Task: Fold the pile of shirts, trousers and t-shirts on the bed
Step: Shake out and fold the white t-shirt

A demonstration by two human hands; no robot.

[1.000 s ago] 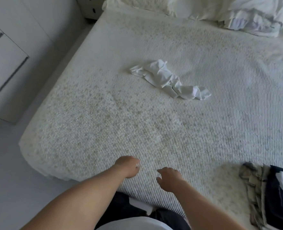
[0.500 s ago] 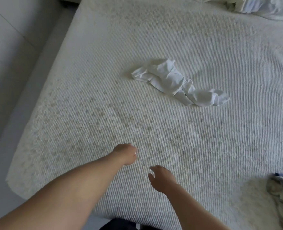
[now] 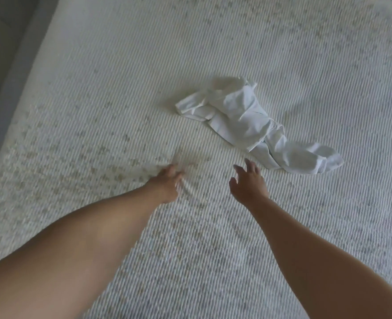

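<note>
A crumpled white garment (image 3: 243, 120) lies alone in the middle of the bed, one twisted end trailing to the right. My right hand (image 3: 248, 180) hovers just short of its near edge with fingers spread, holding nothing and not touching it. My left hand (image 3: 167, 184) is further left, its fingertips pressed down into the bedspread (image 3: 98, 111), which creases around them. The left fingers are blurred.
The ribbed white bedspread fills nearly the whole view. The bed's left edge runs diagonally at the top left, with grey floor (image 3: 3, 54) beyond it.
Both arms have stretched forward over the bed toward the white garment. My right hand's fingers have spread. The view has moved closer, and the pillows and the stack at the right are out of frame.
</note>
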